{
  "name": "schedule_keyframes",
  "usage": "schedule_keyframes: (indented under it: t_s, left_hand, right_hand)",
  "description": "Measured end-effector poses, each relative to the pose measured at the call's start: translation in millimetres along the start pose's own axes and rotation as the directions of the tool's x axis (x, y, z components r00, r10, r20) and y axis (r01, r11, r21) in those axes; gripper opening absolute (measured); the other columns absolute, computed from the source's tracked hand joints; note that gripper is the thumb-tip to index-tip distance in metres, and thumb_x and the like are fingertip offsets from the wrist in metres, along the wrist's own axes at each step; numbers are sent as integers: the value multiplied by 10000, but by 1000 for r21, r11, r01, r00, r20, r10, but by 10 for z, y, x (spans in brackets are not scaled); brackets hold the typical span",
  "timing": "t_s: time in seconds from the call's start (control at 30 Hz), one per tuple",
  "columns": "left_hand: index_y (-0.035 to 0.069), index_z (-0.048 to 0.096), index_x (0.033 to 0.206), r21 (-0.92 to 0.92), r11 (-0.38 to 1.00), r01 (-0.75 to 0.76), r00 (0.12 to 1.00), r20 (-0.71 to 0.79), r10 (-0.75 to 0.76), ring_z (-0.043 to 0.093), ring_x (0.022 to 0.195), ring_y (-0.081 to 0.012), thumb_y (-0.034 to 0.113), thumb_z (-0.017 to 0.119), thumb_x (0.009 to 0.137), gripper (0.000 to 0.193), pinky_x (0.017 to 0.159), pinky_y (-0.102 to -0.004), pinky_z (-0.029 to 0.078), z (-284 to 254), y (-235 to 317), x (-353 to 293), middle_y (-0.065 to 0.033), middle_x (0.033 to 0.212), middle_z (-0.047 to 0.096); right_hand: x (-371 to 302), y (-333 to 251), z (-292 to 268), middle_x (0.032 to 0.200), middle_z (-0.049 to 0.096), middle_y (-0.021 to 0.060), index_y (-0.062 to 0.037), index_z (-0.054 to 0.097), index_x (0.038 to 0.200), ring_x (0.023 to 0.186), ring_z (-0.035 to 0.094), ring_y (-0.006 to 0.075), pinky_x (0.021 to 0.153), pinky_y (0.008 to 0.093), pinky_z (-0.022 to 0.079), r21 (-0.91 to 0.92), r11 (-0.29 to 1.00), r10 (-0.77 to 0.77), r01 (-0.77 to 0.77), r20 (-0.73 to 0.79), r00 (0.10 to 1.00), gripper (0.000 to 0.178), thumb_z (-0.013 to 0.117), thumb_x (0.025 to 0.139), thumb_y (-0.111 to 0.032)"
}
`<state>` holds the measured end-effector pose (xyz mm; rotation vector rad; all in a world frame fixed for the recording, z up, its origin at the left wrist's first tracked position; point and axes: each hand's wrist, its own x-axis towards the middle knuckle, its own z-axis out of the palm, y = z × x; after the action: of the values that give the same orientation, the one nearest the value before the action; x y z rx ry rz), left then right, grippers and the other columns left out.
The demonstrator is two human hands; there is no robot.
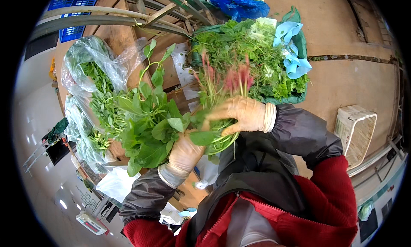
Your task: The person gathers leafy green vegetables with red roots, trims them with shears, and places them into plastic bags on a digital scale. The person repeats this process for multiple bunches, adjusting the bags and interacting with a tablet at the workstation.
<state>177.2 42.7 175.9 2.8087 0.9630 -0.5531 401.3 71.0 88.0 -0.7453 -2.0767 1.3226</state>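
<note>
My left hand [186, 155], in a pale glove, is closed around a bunch of broad-leaved greens [147, 140], whose leaves spread to the left and a long sprig points up. Beside it my right hand [244, 114], gloved too, is bent round thin-stemmed greens [222, 142]. Reddish-pink stem ends [242, 80] stick out beyond the right hand, smeared by motion. Both hands nearly touch in front of my body, and leaves hide some fingertips. Just past them a green-lined container [303, 91] is heaped with loose greens and trimmings [239, 46].
More greens in clear plastic bags [92, 67] lie on the table at left. A metal rack [158, 16] stands at the far left, with a blue crate [79, 29] beyond. Light-blue strips [295, 63] rest on the heap. At right sits a white basket [355, 133].
</note>
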Motion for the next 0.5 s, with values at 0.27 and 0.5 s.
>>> schedule_keyframes:
  t_s: [0.27,0.5]
  left_hand:
    - [16,429,1322,-90,996,-1,1000,7,1,579,731,-236,51,553,781,555,773,-417,484,-152,11,-79,-50,778,539]
    - [74,423,1352,2,999,-51,999,-7,51,564,724,-224,73,561,781,587,787,-397,471,-220,-40,-151,-39,734,505]
  right_hand:
    - [-252,55,-284,844,682,81,20,682,968,752,624,125,713,241,488,829,344,601,-441,167,782,189,652,788,-31]
    - [-772,889,-963,829,606,50,14,565,1082,784,570,152,759,291,470,929,367,713,-42,-252,654,282,624,866,-157]
